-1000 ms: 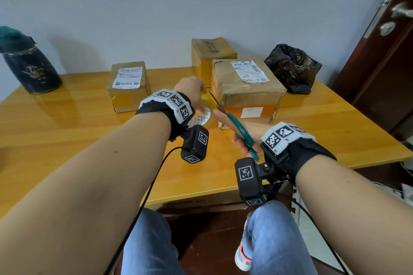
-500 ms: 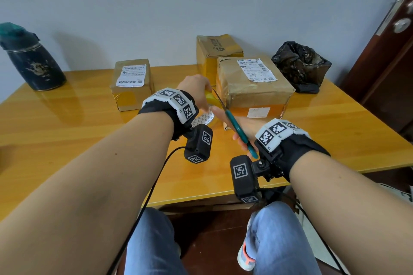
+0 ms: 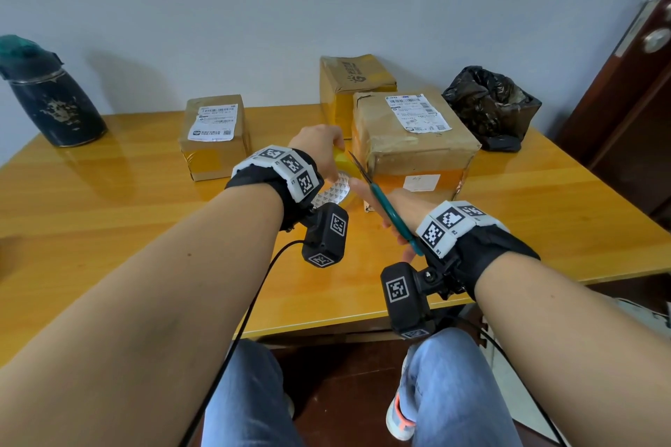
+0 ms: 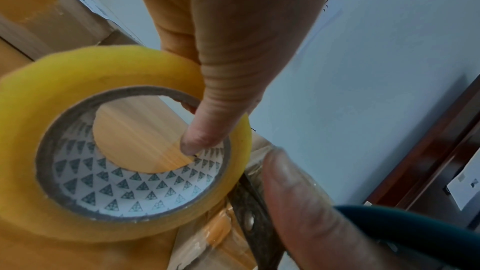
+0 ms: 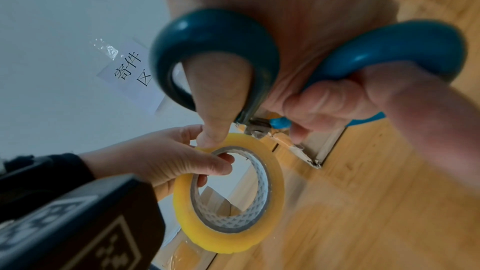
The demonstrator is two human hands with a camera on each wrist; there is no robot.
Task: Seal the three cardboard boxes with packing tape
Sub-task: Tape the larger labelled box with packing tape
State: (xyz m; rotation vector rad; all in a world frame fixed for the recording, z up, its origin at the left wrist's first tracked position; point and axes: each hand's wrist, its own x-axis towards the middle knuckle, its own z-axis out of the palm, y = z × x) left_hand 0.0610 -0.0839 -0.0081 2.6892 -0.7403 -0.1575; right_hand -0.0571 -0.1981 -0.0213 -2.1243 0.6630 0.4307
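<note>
- Three cardboard boxes stand on the bench [image 3: 109, 214]; taking the large box [image 3: 414, 141] as landmark, the small box [image 3: 214, 136] sits well to its left and the rear box [image 3: 357, 78] just behind it, touching or nearly so.
- Just left of the large box's near face, the left hand [image 3: 319, 149] grips the tape roll [image 3: 345, 163], thumb curled into its core.
- Immediately right of the roll, the right hand [image 3: 395, 214] holds the scissors [image 3: 385, 203], fingers through the teal loops and blades pointed at the roll; a cut of tape at the large box appears under way.
- Yellowish tape bands show on all three boxes, but whether each is fully sealed cannot be told.
- Only the left wrist view shows the thumb [image 4: 207, 130] inside the patterned core; only the right wrist view shows the handle loops standing apart; only the head view shows all the boxes.
</note>
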